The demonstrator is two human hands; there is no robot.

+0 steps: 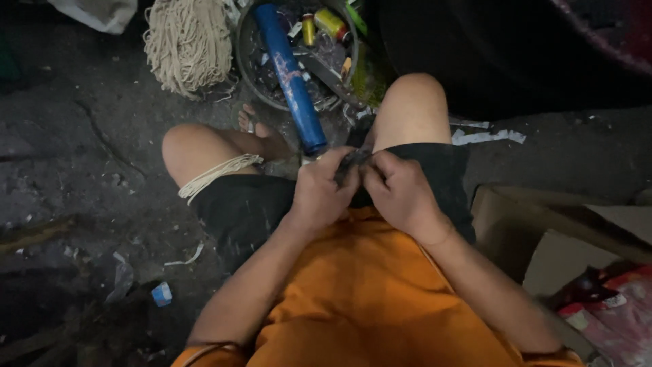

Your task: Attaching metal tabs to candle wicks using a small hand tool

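We pinch a small dark thing [353, 162] with our left hand [319, 194] and right hand [402, 194], right by a blue tube [291, 75].

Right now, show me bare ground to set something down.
Barest: dark ground left of the knee, below the rope bundle. Also ground right of the other knee. Crowded: round tub ahead, cardboard lower right, scraps lower left.

At frame centre I see my left hand [319, 194] and right hand [401, 194] touching around a small dark piece [352, 161], with a round metal basin [246, 54] holding a blue cylinder [291, 75] at upper centre, a cream rope bundle [185, 42] to its left, and a brown cardboard box [564, 238] at lower right.
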